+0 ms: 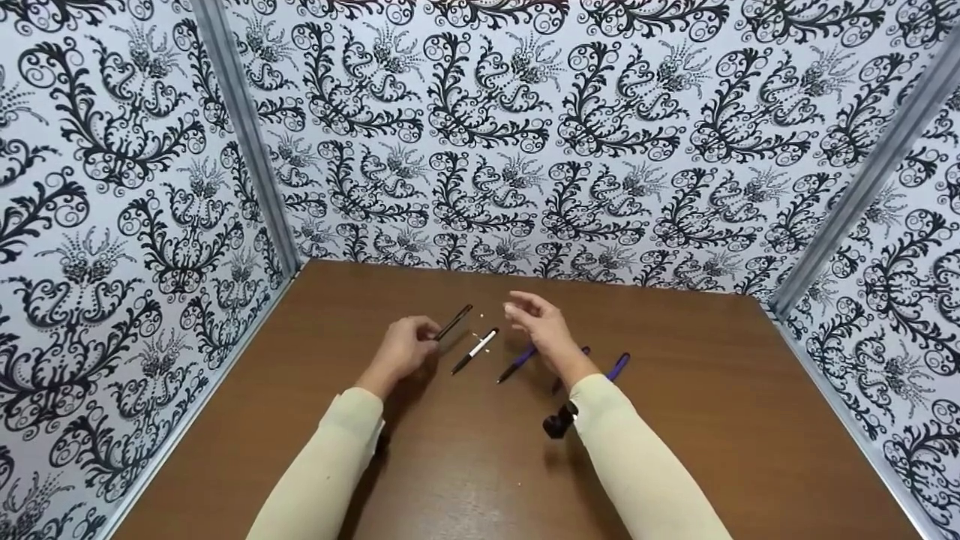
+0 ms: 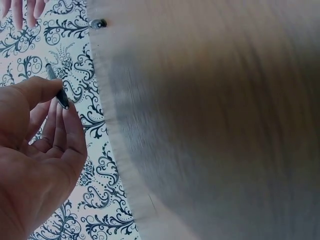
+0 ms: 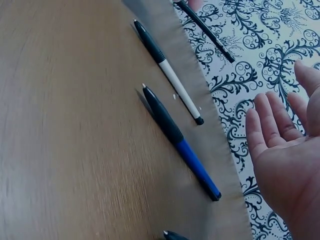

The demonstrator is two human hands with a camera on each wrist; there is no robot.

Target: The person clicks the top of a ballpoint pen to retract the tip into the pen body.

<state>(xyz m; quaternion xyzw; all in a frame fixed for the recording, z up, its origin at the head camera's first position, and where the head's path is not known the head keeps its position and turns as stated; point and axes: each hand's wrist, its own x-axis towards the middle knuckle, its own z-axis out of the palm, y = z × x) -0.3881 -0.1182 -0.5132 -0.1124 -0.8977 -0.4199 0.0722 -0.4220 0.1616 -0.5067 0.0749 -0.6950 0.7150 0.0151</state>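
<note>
My left hand (image 1: 407, 346) pinches a dark pen (image 1: 454, 322) between thumb and fingers, above the table. In the left wrist view the same pen (image 2: 57, 87) sticks out past the thumb. To the right of it a white pen (image 1: 477, 349) with a black grip lies on the table. Beside that lies a blue pen (image 3: 182, 145) with a black grip. My right hand (image 1: 541, 324) hovers over the blue pens, its fingers loosely bent and holding nothing; the right wrist view shows its palm (image 3: 295, 165) bare. Another blue pen (image 1: 619, 365) is partly hidden by the right forearm.
The brown wooden table (image 1: 465, 465) is bounded by walls with a black-and-white scroll pattern (image 1: 510, 135). Small white bits (image 1: 487, 350) lie around the white pen. A black object (image 1: 556, 424) shows at the right sleeve (image 1: 622, 435).
</note>
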